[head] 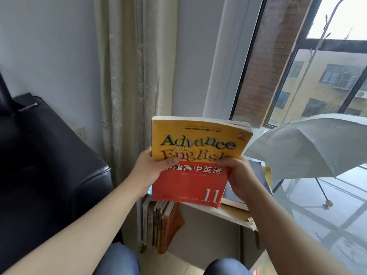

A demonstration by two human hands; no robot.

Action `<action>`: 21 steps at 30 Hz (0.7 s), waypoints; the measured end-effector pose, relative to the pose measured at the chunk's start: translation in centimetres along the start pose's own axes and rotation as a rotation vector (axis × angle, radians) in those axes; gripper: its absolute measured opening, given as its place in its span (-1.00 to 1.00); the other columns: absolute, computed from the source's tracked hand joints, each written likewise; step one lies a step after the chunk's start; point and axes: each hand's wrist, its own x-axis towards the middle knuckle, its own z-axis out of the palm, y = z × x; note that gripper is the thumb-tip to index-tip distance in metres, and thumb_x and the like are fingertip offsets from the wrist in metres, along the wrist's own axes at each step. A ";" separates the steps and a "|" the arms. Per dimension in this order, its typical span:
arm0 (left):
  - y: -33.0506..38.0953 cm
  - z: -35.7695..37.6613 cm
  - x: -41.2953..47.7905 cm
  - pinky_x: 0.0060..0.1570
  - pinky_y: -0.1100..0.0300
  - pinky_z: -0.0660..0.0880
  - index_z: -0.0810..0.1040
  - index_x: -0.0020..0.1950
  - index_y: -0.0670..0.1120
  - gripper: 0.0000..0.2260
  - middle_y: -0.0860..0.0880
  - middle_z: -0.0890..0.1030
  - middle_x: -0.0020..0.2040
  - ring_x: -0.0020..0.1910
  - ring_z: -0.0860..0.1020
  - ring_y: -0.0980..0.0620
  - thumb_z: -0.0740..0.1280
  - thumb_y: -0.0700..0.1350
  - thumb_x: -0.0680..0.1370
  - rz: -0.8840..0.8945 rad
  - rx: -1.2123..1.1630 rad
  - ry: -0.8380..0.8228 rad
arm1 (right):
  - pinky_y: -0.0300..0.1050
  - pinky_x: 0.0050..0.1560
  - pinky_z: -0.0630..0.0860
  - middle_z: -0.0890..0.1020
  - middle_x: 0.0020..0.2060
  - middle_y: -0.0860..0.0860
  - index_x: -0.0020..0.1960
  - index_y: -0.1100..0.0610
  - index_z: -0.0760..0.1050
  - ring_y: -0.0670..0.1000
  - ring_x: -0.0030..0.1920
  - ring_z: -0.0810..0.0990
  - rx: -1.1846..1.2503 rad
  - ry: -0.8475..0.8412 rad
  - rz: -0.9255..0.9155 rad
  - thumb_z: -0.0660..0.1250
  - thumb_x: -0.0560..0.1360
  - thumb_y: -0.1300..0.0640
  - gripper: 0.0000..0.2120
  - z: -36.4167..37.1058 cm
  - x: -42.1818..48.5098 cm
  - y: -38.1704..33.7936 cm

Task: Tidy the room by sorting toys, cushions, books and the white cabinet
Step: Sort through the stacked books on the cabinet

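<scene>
I hold a stack of books in front of me; its top book (195, 147) has a yellow and red cover reading "Advance with English" and "11". My left hand (153, 167) grips the stack's left edge, thumb on the cover. My right hand (236, 173) grips the right edge. Below the stack stands a white cabinet (210, 212) with several upright books (160, 225) in its lower shelf. More flat books (258, 171) lie on its top, partly hidden by my right hand.
A black leather armchair (39, 165) fills the left. A beige curtain (131, 76) hangs behind the stack. An open grey umbrella (309, 145) rests on the window sill at the right, beside the window (297, 66). My knees in jeans (119, 261) are at the bottom.
</scene>
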 end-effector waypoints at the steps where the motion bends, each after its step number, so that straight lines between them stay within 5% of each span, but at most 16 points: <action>1: 0.0 -0.1 -0.9 -0.21 0.19 0.60 0.54 0.05 -0.04 -0.64 0.02 0.71 -0.12 -0.12 0.68 0.05 0.47 -0.13 0.28 0.004 -0.012 -0.026 | -0.14 -0.38 0.58 0.70 -0.25 0.09 -0.06 0.22 0.51 0.06 -0.29 0.68 -0.006 -0.023 0.017 0.30 0.14 0.35 -0.63 -0.2 -0.6 0.1; 6: -2.5 -1.0 -3.7 -0.21 0.23 0.60 0.55 0.09 -0.08 -0.37 -0.04 0.70 -0.04 -0.06 0.67 0.00 0.59 0.08 0.08 -0.021 -0.017 -0.096 | 0.01 -0.21 0.63 0.68 -0.12 0.17 0.04 0.20 0.49 0.15 -0.17 0.66 -0.016 -0.062 0.129 0.29 0.16 0.33 -0.57 -1.1 -3.1 2.7; 9: -4.9 -1.3 -5.1 -0.09 0.13 0.62 0.56 0.05 -0.06 -0.57 0.00 0.70 -0.08 -0.08 0.67 0.04 0.53 -0.05 0.22 -0.091 0.077 -0.086 | 0.08 -0.11 0.61 0.67 -0.06 0.20 0.09 0.21 0.48 0.17 -0.13 0.66 -0.015 -0.031 0.204 0.30 0.18 0.33 -0.54 -1.6 -4.9 5.6; 13: -8.2 -2.6 -6.3 -0.13 0.29 0.57 0.58 -0.01 0.01 -0.76 0.12 0.70 -0.14 -0.11 0.65 0.18 0.45 -0.24 0.39 -0.232 0.314 -0.206 | -0.02 -0.22 0.61 0.69 -0.18 0.16 0.07 0.26 0.48 0.11 -0.23 0.67 -0.024 0.029 0.326 0.21 0.36 0.50 -0.66 -2.9 -6.9 10.2; 17: -10.9 -4.9 -6.6 0.02 0.20 0.57 0.62 -0.06 0.02 -0.74 0.12 0.70 -0.14 -0.09 0.66 0.15 0.52 -0.10 0.28 -0.342 0.476 -0.302 | -0.06 -0.28 0.58 0.70 -0.26 0.12 0.01 0.23 0.50 0.11 -0.26 0.67 -0.129 0.097 0.444 0.16 0.38 0.52 -0.68 -4.0 -7.5 14.5; 21: -12.8 -6.1 -6.1 -0.06 0.30 0.55 0.63 -0.12 0.08 -0.94 0.14 0.69 -0.18 -0.14 0.64 0.22 0.45 -0.05 0.42 -0.362 0.739 -0.402 | 0.00 -0.17 0.58 0.67 -0.23 0.15 0.00 0.23 0.50 0.14 -0.23 0.64 -0.252 0.149 0.572 0.21 0.35 0.49 -0.70 -4.4 -7.0 18.0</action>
